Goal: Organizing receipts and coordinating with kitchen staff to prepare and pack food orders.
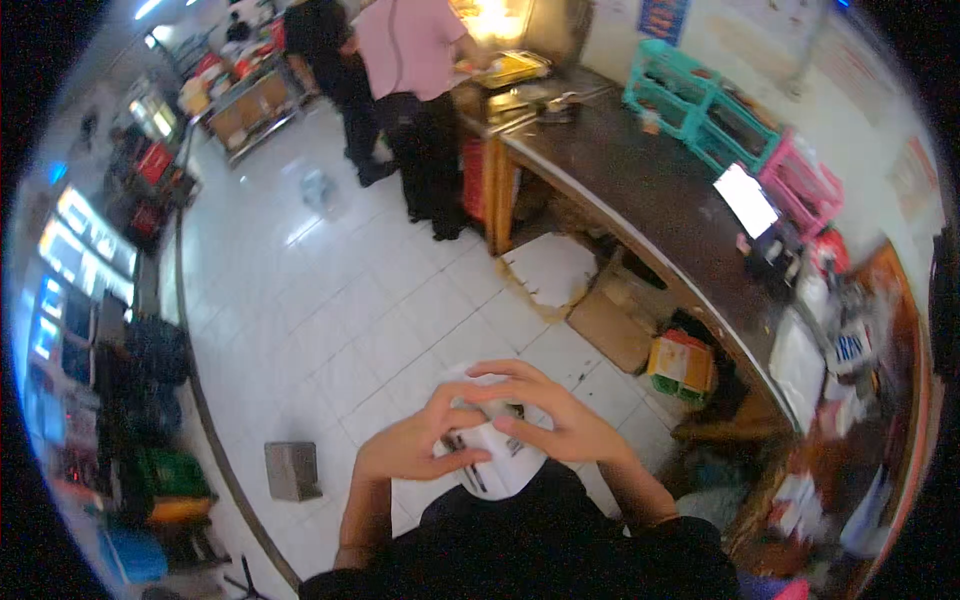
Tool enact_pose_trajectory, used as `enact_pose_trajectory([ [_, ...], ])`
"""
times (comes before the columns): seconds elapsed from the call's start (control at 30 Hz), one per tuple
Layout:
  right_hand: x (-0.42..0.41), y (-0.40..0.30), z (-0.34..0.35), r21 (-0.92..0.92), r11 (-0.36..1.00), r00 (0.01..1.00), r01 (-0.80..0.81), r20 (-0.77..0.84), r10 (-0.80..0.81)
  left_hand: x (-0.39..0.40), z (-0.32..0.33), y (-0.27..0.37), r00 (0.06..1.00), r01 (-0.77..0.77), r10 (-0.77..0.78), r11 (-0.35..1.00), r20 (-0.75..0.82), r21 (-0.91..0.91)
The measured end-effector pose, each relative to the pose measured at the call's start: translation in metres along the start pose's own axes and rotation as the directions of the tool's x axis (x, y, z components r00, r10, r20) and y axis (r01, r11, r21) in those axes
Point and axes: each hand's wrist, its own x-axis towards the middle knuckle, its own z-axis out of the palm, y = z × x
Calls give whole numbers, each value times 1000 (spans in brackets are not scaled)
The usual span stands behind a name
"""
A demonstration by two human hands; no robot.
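Close to the chest of a black shirt, both hands meet at a white printed item (501, 469), perhaps a paper sheet or wrapper. My left hand (420, 442) curls around its left side, thumb lying across the front. From the right, my right hand (559, 416) arches over the top with its thumb and fingers on the item. The fingertips of the two hands come together near the upper edge. Something small and greyish (504, 409) shows between the fingers, too blurred to name. Dark printed marks cover part of the white surface.
A long dark counter (637, 172) runs along the right, bearing teal plastic baskets (675, 97), a pink basket (801, 184) and a lit screen (746, 201). Cardboard (611, 322) lies beneath. Two people (412, 60) stand ahead; a grey box-like stool (291, 470) is at left.
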Motion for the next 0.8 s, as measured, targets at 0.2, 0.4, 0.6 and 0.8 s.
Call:
enact_pose_trajectory([
  [0.2, 114, 41, -43, 37, 977, 945, -211, 263, 194, 57, -69, -16, 963, 238, -221, 966, -153, 104],
  [0.4, 207, 74, -22, -51, 993, 938, -107, 327, 118, 69, -106, -48, 745, 437, -247, 883, -620, 172],
  [0.6, 285, 99, 25, -283, 911, 917, 300, 349, -193, 60, -168, -98, 579, 344, -252, 938, -775, -48],
  [0.8, 381, 112, 68, -307, 744, 769, 594, 490, -412, 37, -267, -131, 525, 271, -255, 955, -812, -125],
])
